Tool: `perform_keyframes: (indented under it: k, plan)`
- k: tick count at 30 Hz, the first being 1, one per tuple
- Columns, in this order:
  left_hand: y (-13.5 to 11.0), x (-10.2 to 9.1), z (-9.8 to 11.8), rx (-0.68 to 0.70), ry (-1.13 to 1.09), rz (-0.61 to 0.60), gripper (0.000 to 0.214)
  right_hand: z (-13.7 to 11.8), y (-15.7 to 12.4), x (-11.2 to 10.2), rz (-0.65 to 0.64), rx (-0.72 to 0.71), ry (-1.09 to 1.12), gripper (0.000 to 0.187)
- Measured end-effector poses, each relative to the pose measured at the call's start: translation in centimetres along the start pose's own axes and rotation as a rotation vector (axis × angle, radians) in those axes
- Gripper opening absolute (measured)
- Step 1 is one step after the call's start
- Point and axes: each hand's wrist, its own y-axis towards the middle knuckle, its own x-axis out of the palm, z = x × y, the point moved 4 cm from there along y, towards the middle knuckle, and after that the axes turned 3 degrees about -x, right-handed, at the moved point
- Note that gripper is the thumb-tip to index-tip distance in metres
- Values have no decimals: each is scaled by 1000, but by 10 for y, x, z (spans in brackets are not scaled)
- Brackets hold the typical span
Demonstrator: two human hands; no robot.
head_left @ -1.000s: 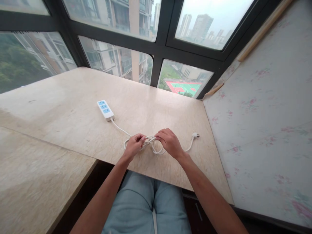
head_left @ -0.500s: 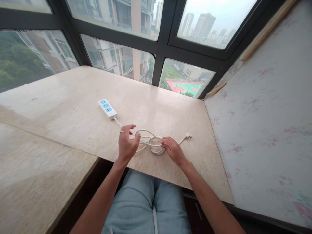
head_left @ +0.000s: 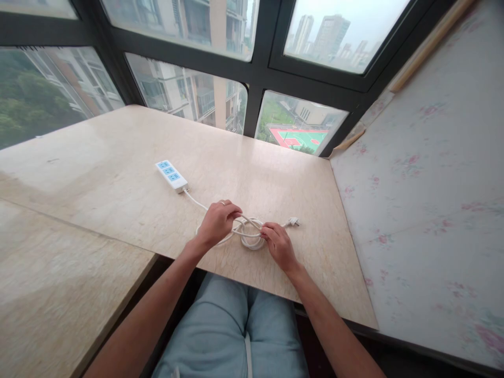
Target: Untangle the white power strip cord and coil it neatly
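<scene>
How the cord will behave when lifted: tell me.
The cord is likely floppy yet slightly springy: it bends into rounded loops. Lifting it far would probably drag the strip, to which it is joined. The loops may slip apart, since no tie shows around them.

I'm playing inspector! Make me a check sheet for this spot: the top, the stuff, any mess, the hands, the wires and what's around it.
Surface: beige marbled countertop, shiny near the window.
Job's things: white power strip lying face up, nothing in its blue sockets; its plug lies beyond the right hand, not plugged in.
Clutter: one tiny white bit by the left window, too small to name.
Hands: left hand and right hand both have their fingers closed on the cord.
Cables: white cord runs from the strip into overlapping loops between the hands.
Surroundings: dark window frame, floral wallpaper at right, a basketball court outside.
</scene>
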Motion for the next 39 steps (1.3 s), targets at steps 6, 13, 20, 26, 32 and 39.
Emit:
perform_keyframes:
  k: [6,13,20,26,32,39]
  plan:
    - [-23,-21,-48,-446,-740,451,24,-2,0,0,-8,-12,-108,13]
    - [-38,-10,-67,-618,-945,612,30,-1,-1,1,-4,4,-116,15]
    - [-39,-48,-15,-350,28,489,21,-1,-2,2,-21,15,-67,16]
    - [-18,-14,58,328,361,-2,34,-4,-1,-1,-8,3,-77,15]
    - [-4,38,38,403,536,-363,14,-7,-2,-6,26,-7,-132,19]
    - [-5,31,40,331,502,-364,15,-11,-1,-7,15,-69,-112,16]
